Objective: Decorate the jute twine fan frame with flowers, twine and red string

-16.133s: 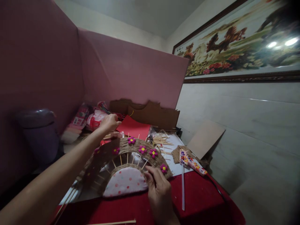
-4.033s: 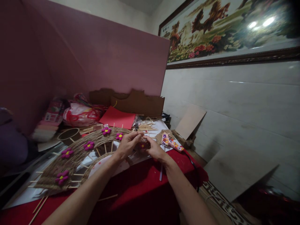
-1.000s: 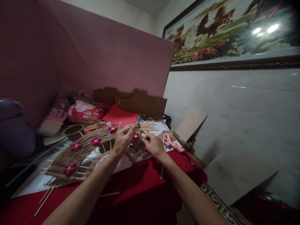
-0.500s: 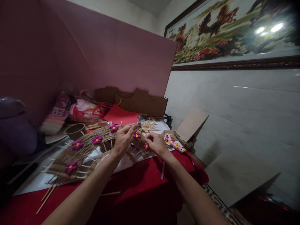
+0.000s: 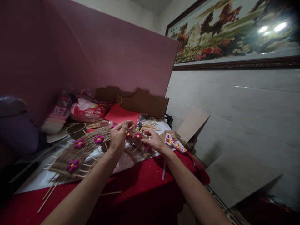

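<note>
A jute-wrapped arch [image 5: 70,153] with stick spokes lies on the red table [image 5: 145,181], dotted with several magenta flowers [image 5: 79,143]. My left hand [image 5: 118,137] hovers over the arch's right part with fingertips pinched together; what they pinch is too small to name. My right hand [image 5: 153,142] rests on the arch's right end beside a magenta flower [image 5: 138,136], fingers partly spread. A floral-patterned glue gun [image 5: 174,143] lies just right of that hand.
Red paper [image 5: 122,115], cardboard pieces [image 5: 142,103], a plastic bag [image 5: 85,111] and a cardboard ring [image 5: 76,128] crowd the back. Loose sticks [image 5: 48,197] lie at the table's left front. A white strip [image 5: 163,168] lies near the right edge. A pink partition stands behind.
My left hand has lifted and moved slightly left, with its fingers now pinched. My right hand has shifted a little along the arch's right end.
</note>
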Motion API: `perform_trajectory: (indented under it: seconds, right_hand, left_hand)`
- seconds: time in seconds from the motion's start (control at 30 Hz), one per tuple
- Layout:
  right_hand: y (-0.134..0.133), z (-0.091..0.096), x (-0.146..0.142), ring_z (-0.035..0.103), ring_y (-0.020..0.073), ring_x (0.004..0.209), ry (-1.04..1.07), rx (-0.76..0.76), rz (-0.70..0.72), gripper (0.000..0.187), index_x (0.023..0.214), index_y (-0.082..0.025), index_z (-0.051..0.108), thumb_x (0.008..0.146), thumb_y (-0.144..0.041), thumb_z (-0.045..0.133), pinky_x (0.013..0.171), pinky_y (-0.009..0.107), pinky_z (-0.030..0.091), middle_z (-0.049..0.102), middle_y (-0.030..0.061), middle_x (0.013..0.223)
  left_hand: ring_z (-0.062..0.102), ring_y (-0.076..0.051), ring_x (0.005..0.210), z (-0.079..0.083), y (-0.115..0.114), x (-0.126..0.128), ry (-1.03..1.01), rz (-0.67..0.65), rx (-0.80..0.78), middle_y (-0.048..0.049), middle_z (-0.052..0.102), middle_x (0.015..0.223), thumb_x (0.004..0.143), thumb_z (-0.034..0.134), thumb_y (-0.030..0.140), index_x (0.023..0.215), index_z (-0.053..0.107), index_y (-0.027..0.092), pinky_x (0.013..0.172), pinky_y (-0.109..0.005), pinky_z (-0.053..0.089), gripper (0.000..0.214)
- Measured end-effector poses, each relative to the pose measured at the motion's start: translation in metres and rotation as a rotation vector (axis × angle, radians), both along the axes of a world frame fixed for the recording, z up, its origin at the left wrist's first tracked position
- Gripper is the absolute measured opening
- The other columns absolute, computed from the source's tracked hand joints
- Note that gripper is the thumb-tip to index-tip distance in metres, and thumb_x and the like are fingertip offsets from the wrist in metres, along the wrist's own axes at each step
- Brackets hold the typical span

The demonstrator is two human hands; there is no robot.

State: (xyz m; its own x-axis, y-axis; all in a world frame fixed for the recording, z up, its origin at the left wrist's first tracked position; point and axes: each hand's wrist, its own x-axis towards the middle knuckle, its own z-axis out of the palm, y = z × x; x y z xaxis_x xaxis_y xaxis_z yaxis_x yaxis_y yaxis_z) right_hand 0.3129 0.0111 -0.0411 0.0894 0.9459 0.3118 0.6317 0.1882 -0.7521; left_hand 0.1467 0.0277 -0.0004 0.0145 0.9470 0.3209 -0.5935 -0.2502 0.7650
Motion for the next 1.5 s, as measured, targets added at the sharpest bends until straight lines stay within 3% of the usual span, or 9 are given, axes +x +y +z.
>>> perform_trajectory:
  seconds: [0.17,0.3,0.57,0.7,0.9,1.07,1.27,1.4,1.5]
  right_hand:
    - [0.0,-0.001,-0.001,0.059,0.0183,0.086,0.074,-0.029,0.025,0.038,0.096,-0.016,0.062,0.06,-0.019,0.072,0.079,0.033,0.046,0.064,0.0023,0.09]
    - [-0.005,0.001,0.004,0.061,0.0183,0.091,0.142,-0.05,0.075,0.035,0.102,-0.016,0.061,0.07,-0.029,0.068,0.078,0.032,0.048,0.065,0.0055,0.097]
    - [-0.02,-0.003,0.006,0.055,0.0223,0.103,0.018,-0.077,0.089,0.078,0.127,-0.018,0.049,0.055,-0.015,0.078,0.092,0.037,0.043,0.058,0.0081,0.115]
    - [-0.021,-0.002,0.001,0.053,0.023,0.106,-0.025,-0.068,0.052,0.078,0.128,-0.018,0.048,0.056,-0.015,0.076,0.095,0.038,0.041,0.057,0.0087,0.117]
    - [-0.024,-0.001,0.011,0.054,0.0238,0.11,0.133,-0.146,0.155,0.068,0.133,-0.016,0.044,0.07,-0.026,0.068,0.091,0.037,0.044,0.054,0.013,0.124]
    - [-0.029,-0.003,0.011,0.05,0.0247,0.113,0.085,-0.131,0.173,0.084,0.136,-0.021,0.042,0.058,-0.013,0.072,0.091,0.038,0.044,0.051,0.0104,0.128]
    - [-0.03,-0.007,0.007,0.047,0.0261,0.116,0.056,-0.062,0.135,0.083,0.134,-0.021,0.045,0.056,-0.009,0.071,0.094,0.039,0.043,0.049,0.0101,0.13]
    - [-0.027,-0.006,0.013,0.054,0.0247,0.109,0.164,-0.102,0.222,0.07,0.132,-0.022,0.048,0.065,-0.017,0.067,0.086,0.037,0.047,0.053,0.01,0.126]
    - [-0.021,-0.007,0.012,0.057,0.0226,0.1,0.164,-0.059,0.16,0.057,0.123,-0.02,0.055,0.067,-0.02,0.066,0.085,0.037,0.046,0.06,0.0091,0.116]
  left_hand:
    - [0.067,-0.021,0.082,0.001,-0.001,-0.002,-0.005,0.011,-0.002,-0.0072,0.072,0.077,0.057,0.079,0.046,0.072,0.07,0.013,0.088,-0.043,0.05,0.037]
    - [0.067,-0.021,0.084,0.0,-0.001,-0.003,-0.002,0.013,0.004,-0.0078,0.071,0.079,0.058,0.078,0.046,0.073,0.07,0.012,0.09,-0.043,0.049,0.037]
    - [0.067,-0.019,0.078,0.001,-0.002,-0.003,-0.021,0.022,0.0,-0.0066,0.072,0.077,0.057,0.079,0.045,0.07,0.071,0.014,0.089,-0.042,0.05,0.035]
    - [0.067,-0.02,0.077,0.002,-0.003,-0.003,-0.018,0.024,0.001,-0.0064,0.072,0.076,0.056,0.08,0.045,0.07,0.071,0.014,0.087,-0.042,0.051,0.036]
    - [0.067,-0.02,0.082,0.001,-0.003,-0.003,-0.028,0.012,0.002,-0.0079,0.071,0.079,0.058,0.079,0.044,0.072,0.072,0.013,0.088,-0.041,0.05,0.035]
    - [0.067,-0.018,0.077,0.001,-0.003,-0.003,-0.041,0.01,-0.009,-0.0061,0.071,0.076,0.055,0.08,0.044,0.07,0.072,0.013,0.087,-0.04,0.05,0.035]
    - [0.067,-0.017,0.073,0.001,-0.004,-0.003,-0.047,0.012,-0.01,-0.0058,0.072,0.075,0.054,0.08,0.044,0.069,0.072,0.013,0.086,-0.039,0.051,0.036]
    - [0.066,-0.017,0.073,0.002,-0.004,-0.003,-0.049,0.013,-0.012,-0.0055,0.072,0.074,0.054,0.081,0.044,0.068,0.071,0.013,0.085,-0.039,0.051,0.036]
    - [0.066,-0.017,0.074,0.002,-0.005,-0.003,-0.044,0.007,-0.012,-0.0051,0.071,0.074,0.054,0.081,0.045,0.069,0.071,0.013,0.086,-0.038,0.051,0.036]
